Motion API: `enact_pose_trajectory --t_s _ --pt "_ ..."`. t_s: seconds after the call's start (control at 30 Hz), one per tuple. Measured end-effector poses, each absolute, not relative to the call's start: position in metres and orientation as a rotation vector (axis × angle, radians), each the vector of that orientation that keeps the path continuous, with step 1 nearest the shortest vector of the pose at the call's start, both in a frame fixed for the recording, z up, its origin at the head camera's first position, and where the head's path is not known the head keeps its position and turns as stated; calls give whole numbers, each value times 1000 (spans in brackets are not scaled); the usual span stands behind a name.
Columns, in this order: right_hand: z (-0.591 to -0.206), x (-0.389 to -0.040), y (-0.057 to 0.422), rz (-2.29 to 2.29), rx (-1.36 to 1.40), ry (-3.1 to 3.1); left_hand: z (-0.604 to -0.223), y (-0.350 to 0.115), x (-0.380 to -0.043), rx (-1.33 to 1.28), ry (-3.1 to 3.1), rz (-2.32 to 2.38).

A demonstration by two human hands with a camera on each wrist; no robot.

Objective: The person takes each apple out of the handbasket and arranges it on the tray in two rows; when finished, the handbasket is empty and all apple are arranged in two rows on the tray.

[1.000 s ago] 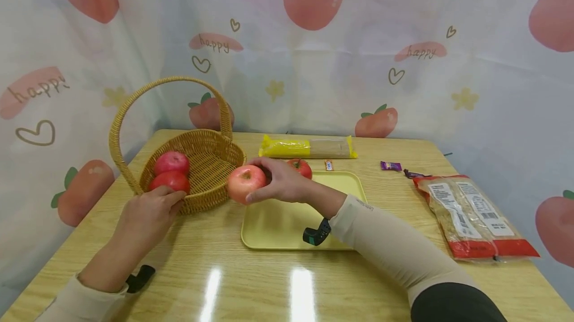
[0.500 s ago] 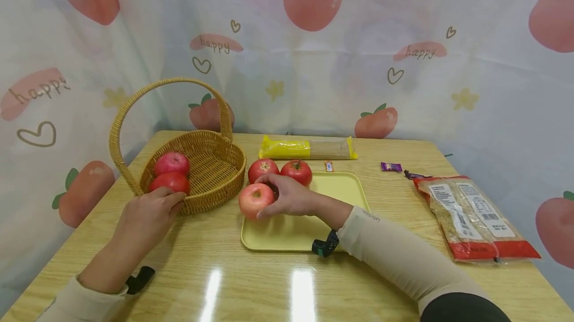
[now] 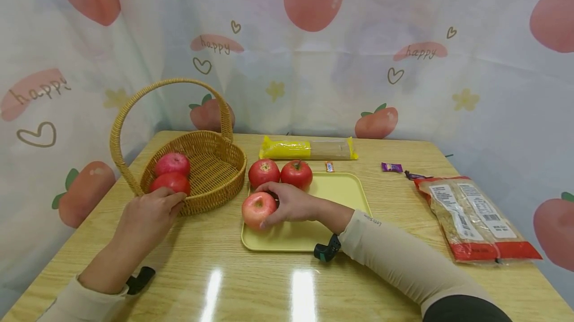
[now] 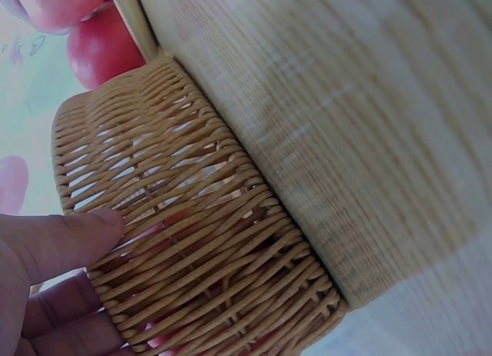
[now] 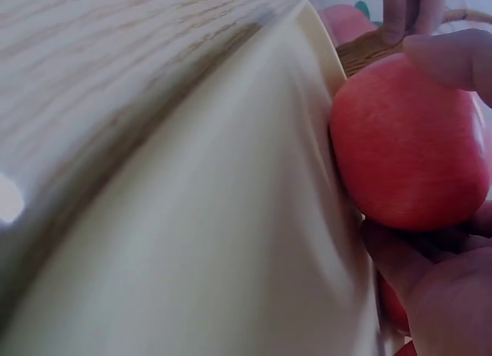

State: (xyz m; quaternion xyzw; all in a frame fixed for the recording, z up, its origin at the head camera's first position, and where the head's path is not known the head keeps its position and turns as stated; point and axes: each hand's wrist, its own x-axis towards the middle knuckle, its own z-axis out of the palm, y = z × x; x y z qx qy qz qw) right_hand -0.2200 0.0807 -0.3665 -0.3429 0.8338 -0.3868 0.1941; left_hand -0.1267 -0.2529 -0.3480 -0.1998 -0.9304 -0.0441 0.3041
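My right hand (image 3: 293, 205) holds a pinkish-red apple (image 3: 258, 211) between thumb and fingers at the left side of the yellow tray (image 3: 309, 237). In the right wrist view that apple (image 5: 411, 144) sits against or just over the tray's edge. Behind it, toward the tray's far left corner, are a speckled red apple (image 3: 264, 173) and a red tomato-like fruit (image 3: 297, 174). My left hand (image 3: 150, 217) grips the near rim of a wicker basket (image 3: 211, 201); in the left wrist view the thumb presses the outside of its weave (image 4: 192, 217). Inside the basket lie two red fruits (image 3: 172, 164), partly hidden by that hand.
A yellow-and-clear long packet (image 3: 309, 148) lies at the table's back. Small wrapped candies (image 3: 391, 167) and an orange-white one (image 3: 329, 166) lie nearby. A red-and-clear food bag (image 3: 475, 217) rests at the right. The basket's tall handle (image 3: 117, 132) arches upward.
My right hand has brought the pinkish-red apple from beside the basket's rim down and right to the tray's left side, uncovering the speckled apple behind. My left hand stays on the basket rim.
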Motion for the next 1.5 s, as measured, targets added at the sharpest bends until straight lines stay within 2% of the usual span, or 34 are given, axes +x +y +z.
enact_pose_trajectory --t_s 0.6,1.5 --pt "-360 -222 81 -1093 -1021 2294 -347 -254 -127 -522 -2476 -114" --pt "-327 -232 65 -1277 -1069 2163 -348 -250 -124 -511 -2481 -120"
